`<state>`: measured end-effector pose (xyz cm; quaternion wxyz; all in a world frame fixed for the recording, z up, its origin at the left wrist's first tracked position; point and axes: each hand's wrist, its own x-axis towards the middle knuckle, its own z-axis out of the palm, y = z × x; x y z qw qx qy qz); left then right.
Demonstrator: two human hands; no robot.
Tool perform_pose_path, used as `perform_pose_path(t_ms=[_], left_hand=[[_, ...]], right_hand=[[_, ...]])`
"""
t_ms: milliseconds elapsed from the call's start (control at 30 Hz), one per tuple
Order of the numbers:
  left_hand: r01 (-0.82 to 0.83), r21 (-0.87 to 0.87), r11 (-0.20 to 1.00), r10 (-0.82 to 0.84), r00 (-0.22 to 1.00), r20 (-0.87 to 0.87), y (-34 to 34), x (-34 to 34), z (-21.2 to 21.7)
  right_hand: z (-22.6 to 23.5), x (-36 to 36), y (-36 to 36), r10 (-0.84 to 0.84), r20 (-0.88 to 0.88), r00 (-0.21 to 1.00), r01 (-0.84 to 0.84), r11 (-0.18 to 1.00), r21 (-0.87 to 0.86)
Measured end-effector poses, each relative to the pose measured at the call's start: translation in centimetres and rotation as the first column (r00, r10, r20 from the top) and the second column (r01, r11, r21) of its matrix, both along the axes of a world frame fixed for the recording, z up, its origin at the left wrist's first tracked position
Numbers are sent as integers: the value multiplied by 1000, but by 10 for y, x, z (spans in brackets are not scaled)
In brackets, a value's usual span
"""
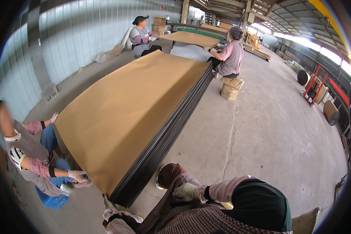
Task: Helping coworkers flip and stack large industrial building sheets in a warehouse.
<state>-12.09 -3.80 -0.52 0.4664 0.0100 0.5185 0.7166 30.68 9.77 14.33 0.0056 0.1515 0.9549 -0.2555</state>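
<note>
A large brown paper sheet [121,105] lies over a tall stack of dark-edged sheets [160,150]. At the stack's near corner, my left hand [110,210], in a pale glove, has its fingers closed at the sheet's corner; the fingertips are small and partly hidden. My right hand [186,191] wears a striped glove and lies on my leg, fingers stretched out, holding nothing that I can see. Across the near-left edge, a seated co-worker [31,152] in gloves has one hand at each end of that edge.
Two seated people [141,37] hold another brown sheet [191,38] at the far end, one of them [231,58] on a wrapped block [231,88]. A corrugated wall [78,39] runs along the left. A red hand truck [315,85] and rolls [331,112] stand at right.
</note>
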Motion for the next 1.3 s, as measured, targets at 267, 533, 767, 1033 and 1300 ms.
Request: perform_pose_path(t_ms=[267, 533, 767, 1033, 1300], left_hand=[[12, -338, 941, -101, 964, -246, -26, 4, 32], [-135, -244, 960, 157, 985, 75, -42, 10, 47], [-16, -228, 973, 31, 997, 65, -42, -13, 12], [64, -222, 973, -48, 996, 75, -29, -15, 13], [54, -278, 959, -49, 999, 23, -26, -21, 13]], right_hand=[[0, -7, -2, 4, 0, 1000, -4, 1000, -18], [-4, -11, -7, -8, -27, 1000, 10, 995, 95], [8, -20, -4, 2, 103, 995, -7, 999, 51], [-9, -14, -4, -1, 26, 1000, 0, 998, 59], [-4, -16, -3, 9, 48, 999, -12, 999, 48]])
